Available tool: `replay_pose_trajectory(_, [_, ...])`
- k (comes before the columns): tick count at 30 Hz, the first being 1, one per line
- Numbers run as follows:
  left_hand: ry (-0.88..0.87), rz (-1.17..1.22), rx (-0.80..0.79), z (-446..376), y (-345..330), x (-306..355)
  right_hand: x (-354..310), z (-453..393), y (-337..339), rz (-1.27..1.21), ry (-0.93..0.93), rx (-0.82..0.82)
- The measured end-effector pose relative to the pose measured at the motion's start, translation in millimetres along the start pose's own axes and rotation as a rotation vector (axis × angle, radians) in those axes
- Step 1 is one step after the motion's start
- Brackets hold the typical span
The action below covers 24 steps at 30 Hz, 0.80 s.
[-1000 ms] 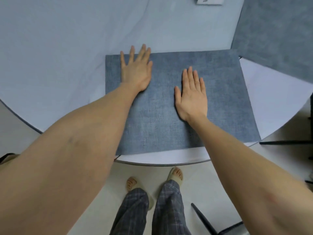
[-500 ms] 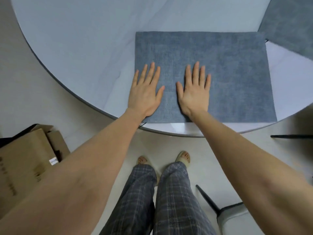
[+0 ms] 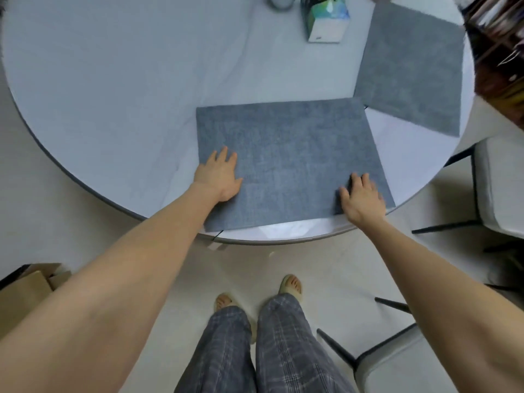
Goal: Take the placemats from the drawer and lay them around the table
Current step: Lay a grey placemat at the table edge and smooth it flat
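Left hand [image 3: 219,175] flat on placemat [image 3: 286,154] near left edge, right hand [image 3: 361,198] flat at near-right corner, fingers extended, gripping nothing, second placemat [image 3: 411,66] touching far-right corner

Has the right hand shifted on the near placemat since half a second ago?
Yes. The right hand has slid from the near placemat's middle toward its near right corner, away from the left hand.

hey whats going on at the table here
A person standing at a round white table is laying out grey placemats. Both hands lie flat on the near placemat, the left hand at its left edge and the right hand at its near right corner, as if smoothing or squaring it near the table's edge. A second placemat already lies further round to the right, its corner meeting the near one. A tissue box sits toward the middle.
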<state>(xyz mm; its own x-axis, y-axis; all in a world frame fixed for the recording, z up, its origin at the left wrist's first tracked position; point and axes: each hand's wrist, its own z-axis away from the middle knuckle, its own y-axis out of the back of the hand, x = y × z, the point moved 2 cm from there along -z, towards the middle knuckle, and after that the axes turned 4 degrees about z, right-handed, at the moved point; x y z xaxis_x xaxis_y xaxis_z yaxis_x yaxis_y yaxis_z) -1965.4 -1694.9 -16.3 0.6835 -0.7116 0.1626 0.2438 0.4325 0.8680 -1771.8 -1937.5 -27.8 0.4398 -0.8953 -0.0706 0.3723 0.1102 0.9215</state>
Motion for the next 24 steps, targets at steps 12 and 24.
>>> replay_pose_trajectory(12, [-0.161, -0.091, 0.001, -22.6, 163.3, 143.9, 23.9, -50.3, 172.1, -0.122, 0.183, 0.069])
replay_pose_trajectory(24, [0.084, 0.130, 0.164, 15.8, 231.0, 109.4, -117.3, -70.9, 221.8, -0.049, 0.692, 0.000])
